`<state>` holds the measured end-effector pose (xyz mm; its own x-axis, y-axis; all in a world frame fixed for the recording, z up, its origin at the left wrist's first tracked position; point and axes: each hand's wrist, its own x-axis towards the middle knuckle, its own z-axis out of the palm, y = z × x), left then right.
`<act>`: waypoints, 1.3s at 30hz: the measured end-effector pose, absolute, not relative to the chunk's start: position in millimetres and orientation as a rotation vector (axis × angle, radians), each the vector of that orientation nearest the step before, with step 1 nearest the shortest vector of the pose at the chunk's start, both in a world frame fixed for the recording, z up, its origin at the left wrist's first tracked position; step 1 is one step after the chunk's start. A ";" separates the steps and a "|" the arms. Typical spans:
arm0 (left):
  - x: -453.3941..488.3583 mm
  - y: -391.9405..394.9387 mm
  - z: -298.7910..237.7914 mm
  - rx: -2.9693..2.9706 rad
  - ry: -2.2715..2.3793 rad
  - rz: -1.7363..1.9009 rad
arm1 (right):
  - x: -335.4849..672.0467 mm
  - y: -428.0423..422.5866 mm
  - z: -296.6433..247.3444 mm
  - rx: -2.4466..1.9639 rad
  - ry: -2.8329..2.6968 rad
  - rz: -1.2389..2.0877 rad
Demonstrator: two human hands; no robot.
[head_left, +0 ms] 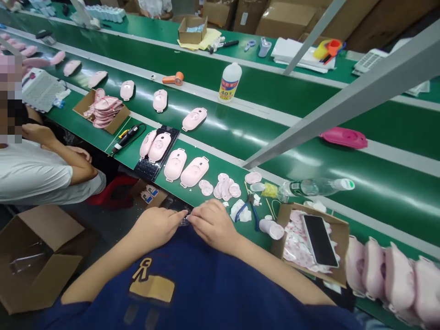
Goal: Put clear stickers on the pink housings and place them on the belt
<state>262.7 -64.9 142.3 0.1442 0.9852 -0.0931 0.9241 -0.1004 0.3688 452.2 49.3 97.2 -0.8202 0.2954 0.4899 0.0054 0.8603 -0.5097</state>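
Note:
My left hand (156, 224) and my right hand (213, 223) meet at the table's near edge, close to my body. Their fingertips are pinched together around something small that I cannot make out. Just beyond them lie several pale pink discs (225, 187), some overlapping. Two pink oval casings (195, 172) rest side by side to the left of the discs. To the right of my right hand are blue-handled pliers (254, 213), a crumpled white tissue (241, 211) and a small pale cylinder (271, 228) on its side.
A carton (285, 229) holds pink-patterned pieces and a phone (320, 240). Pink casings (398, 275) stand in a row at right. Beyond, a clear bottle (319, 187) lies flat, and casings sit along the green conveyor (275, 142). A slanted metal post (330, 101) crosses overhead. A co-worker (44, 169) sits at left.

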 end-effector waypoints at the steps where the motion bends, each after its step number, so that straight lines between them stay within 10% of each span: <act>1: 254.2 -58.8 139.8 2.066 1.784 0.227 | 451.1 49.5 92.5 -0.195 -2.470 0.690; 20: 110.9 86.4 9.0 1.730 1.619 -0.377 | 245.3 162.7 -57.4 -1.808 -1.312 1.752; 39: 110.0 104.1 -9.8 1.709 1.411 -0.624 | 200.1 183.6 -102.8 -2.142 -1.199 1.702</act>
<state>110.0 104.1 -9.8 0.2509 0.5569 -0.7918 0.9605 -0.0415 0.2751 200.1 183.6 -102.8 0.0339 0.6598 -0.7506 0.4845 -0.6678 -0.5651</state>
